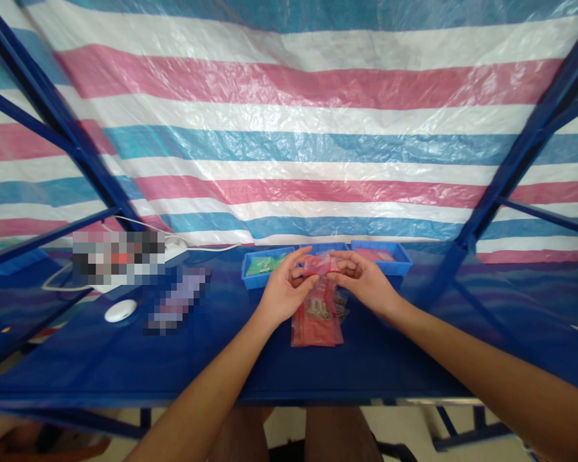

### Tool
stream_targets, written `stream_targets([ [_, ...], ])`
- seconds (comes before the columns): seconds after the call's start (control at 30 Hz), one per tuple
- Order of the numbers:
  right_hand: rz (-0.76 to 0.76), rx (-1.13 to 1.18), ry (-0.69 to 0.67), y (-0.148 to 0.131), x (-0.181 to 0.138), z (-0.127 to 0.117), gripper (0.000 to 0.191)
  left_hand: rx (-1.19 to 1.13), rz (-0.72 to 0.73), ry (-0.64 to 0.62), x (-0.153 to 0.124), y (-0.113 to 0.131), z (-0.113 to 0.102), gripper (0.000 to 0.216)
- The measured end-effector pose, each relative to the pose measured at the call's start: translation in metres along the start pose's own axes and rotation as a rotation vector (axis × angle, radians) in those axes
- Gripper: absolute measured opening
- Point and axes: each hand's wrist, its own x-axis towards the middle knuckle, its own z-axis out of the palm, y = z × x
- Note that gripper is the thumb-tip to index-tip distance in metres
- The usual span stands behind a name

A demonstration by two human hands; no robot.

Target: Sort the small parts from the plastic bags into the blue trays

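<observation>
- We sit before a blue table [399, 366], whose surface is smooth and a little shiny.
- Behind it hangs a striped plastic sheet [318, 83] in red, white and blue, wrinkled and reflecting the light.
- Blue metal posts [505, 167] slope at both sides; below the table edge we see our legs [243, 433] and a pale floor [399, 427].
- Along the back stand three blue trays: the left tray [270, 280] with green packets [261, 265], the middle tray [313, 246], partly hidden by our hands, and the right tray [401, 265] with pinkish packets [378, 255].
- At left lie a white rounded object [121, 311] and a white cable [212, 249]; two areas there are pixelated, so we cannot tell their content.
- Our left hand [286, 285] and right hand [363, 280] pinch narrowly one red bag [319, 264], in front of the middle tray.
- Just below it, on the table, lie more red bags [313, 335] and small metal pieces [319, 310] in clear plastic.
</observation>
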Motion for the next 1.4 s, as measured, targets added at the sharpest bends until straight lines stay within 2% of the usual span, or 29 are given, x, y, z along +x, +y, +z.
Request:
stream_targets([
  [0.13,0.004,0.041,-0.008,0.000,0.000,-0.001,0.050,-0.044,-0.020,0.043,0.001,-0.006,-0.001,0.077],
  [0.27,-0.027,0.089,0.017,-0.001,0.001,0.000,0.067,-0.071,-0.042,0.069,0.004,-0.008,-0.004,0.073],
  [0.4,0.032,0.146,0.045,-0.004,0.000,0.001,0.080,-0.131,-0.028,0.065,0.005,-0.004,-0.005,0.076],
  [0.53,0.130,0.164,0.017,-0.007,-0.001,0.001,0.062,-0.155,-0.042,0.088,0.006,0.001,-0.005,0.081],
  [0.67,0.132,0.140,0.004,-0.009,-0.002,0.000,0.037,-0.107,-0.083,0.130,0.007,0.001,-0.006,0.076],
  [0.87,0.138,0.140,0.056,-0.012,-0.001,-0.001,0.036,-0.039,-0.111,0.108,0.006,-0.003,-0.007,0.052],
  [1.07,0.093,0.087,-0.040,-0.011,-0.004,0.001,0.032,-0.007,-0.057,0.093,0.006,-0.008,-0.007,0.044],
  [1.17,0.093,0.049,-0.016,-0.007,-0.004,0.000,0.032,0.044,-0.004,0.100,0.006,-0.007,-0.006,0.045],
  [1.3,0.061,0.045,0.079,-0.005,-0.001,-0.003,0.034,0.392,0.208,0.189,0.001,0.005,-0.003,0.038],
  [1.4,0.020,0.062,0.130,-0.008,0.000,-0.002,0.035,0.543,0.302,0.107,-0.003,0.014,0.001,0.035],
])
